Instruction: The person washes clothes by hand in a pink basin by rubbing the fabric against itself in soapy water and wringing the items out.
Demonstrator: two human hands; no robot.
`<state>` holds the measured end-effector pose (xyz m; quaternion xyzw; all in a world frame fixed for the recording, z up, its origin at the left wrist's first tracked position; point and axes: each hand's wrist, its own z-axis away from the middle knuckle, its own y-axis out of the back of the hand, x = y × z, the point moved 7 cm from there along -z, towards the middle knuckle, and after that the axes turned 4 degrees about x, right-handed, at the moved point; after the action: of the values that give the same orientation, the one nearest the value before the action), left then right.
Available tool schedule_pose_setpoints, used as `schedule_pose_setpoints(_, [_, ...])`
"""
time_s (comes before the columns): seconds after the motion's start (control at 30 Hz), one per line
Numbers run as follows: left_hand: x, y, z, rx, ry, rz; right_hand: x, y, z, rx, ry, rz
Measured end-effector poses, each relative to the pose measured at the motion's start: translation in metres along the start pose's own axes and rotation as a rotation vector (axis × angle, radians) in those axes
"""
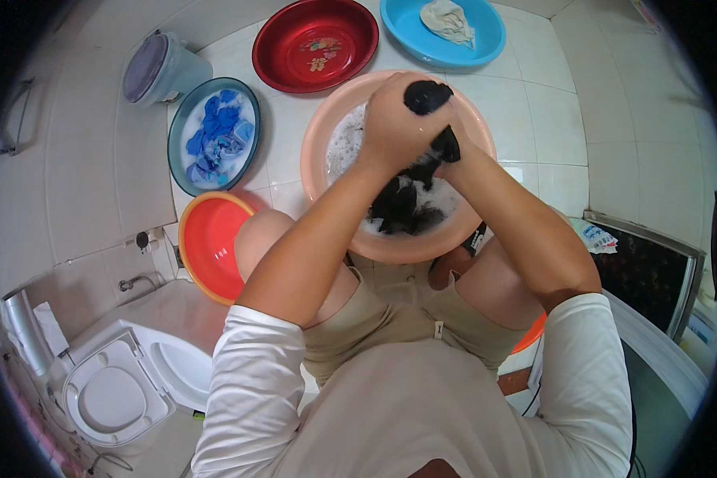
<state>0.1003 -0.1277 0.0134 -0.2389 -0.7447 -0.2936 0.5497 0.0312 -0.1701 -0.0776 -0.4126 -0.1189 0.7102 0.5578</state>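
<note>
A wide peach-coloured plastic basin (318, 173) stands on the floor in front of my knees, holding sudsy water (345, 143). Wet black cloth (403, 203) lies partly in the suds and runs up between my hands. My left hand (397, 122) is closed around a bunched part of it, and black fabric pokes out above the fist. Pressed against the left from the other side, my right hand (461, 134) grips the same cloth. Most of its fingers are hidden behind the left hand. What kind of garment the cloth is, I cannot tell.
Beyond stand a red basin (281, 60) and a blue basin (403, 42) with pale cloth (448, 23). To the left are a dark green basin (172, 149) of blue clothes in suds, a lidded bucket (182, 69), an orange-red basin (212, 239) and a toilet (113, 394).
</note>
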Motion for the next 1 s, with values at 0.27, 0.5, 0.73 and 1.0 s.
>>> schedule_pose_setpoints(0.27, [-0.019,0.01,0.007,-0.162,0.563,0.618,-0.043,-0.043,0.043,0.303,0.212,0.349])
schedule_pose_setpoints(0.5, [-0.015,0.017,-0.005,0.039,0.277,0.293,-0.037,-0.024,0.007,0.118,0.104,0.165])
schedule_pose_setpoints(0.73, [0.03,0.058,-0.019,0.4,-0.287,-0.106,-0.017,-0.065,0.034,-0.403,0.03,-0.131])
schedule_pose_setpoints(1.0, [0.062,0.013,0.007,0.228,-0.611,-0.336,-0.057,-0.057,0.036,-0.504,0.099,-0.188])
